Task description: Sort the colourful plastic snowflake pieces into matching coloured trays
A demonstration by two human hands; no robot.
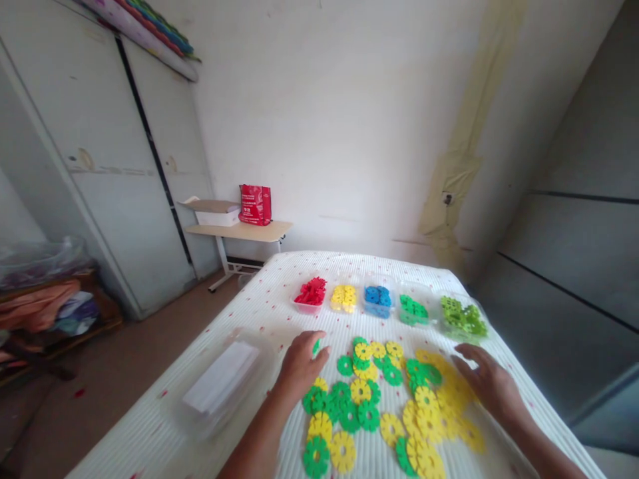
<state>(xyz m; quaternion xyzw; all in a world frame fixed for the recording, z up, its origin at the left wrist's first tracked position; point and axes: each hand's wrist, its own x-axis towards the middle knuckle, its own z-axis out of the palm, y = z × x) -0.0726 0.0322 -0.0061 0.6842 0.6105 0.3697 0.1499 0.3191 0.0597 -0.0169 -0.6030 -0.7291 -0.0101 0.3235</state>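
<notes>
My left hand is over the left side of a spread of toothed plastic discs, thumb and fingers apart. A small green disc shows in the gap between thumb and fingers; it appears to lie on the cloth. My right hand hovers at the right edge of the spread, its fingers apart and nothing visible in them. Beside it lies a heap of yellow discs. Green discs and more yellow ones are mixed together between my hands, some overlapping.
Behind the discs stands a row of clear tubs with red pieces, yellow pieces, blue pieces, dark green pieces and light green pieces. A clear container with white paper is at left. A red bag stands on a side table.
</notes>
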